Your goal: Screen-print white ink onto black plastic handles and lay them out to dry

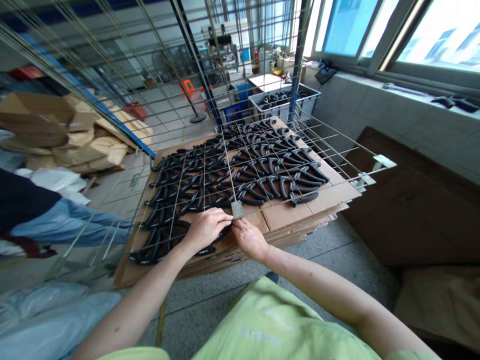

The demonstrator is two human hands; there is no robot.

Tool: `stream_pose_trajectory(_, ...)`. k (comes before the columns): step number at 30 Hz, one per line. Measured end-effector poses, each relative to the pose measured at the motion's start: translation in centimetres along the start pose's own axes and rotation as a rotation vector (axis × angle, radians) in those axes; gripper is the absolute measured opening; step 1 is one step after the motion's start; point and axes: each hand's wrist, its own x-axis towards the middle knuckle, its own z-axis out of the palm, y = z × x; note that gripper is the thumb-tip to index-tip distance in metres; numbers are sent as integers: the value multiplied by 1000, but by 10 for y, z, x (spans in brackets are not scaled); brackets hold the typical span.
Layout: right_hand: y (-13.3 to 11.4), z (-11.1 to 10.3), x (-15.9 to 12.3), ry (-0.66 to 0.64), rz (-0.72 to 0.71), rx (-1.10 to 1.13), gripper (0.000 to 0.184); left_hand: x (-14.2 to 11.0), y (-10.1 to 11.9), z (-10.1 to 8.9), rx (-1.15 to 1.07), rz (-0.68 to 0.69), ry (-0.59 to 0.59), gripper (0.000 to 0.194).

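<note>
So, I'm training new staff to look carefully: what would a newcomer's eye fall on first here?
Probably the rows of curved black pieces, spread across the cardboard in the centre beneath a wire grid. Next, the left hand and right hand meeting near a small grey plate at the grid's near edge. The bright windows at upper right also stand out.

Left hand [205,229] and right hand [250,241] side by side, fingers [222,217] bent
</note>
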Motion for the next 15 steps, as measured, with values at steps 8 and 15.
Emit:
stream_pose_trajectory(8,10,-22,-29,11,-152,33,28,3,-2,13,85,55,-106,18)
stream_pose_trajectory(15,59,-59,-111,256,92,242,30,12,10,17,149,96,85,27)
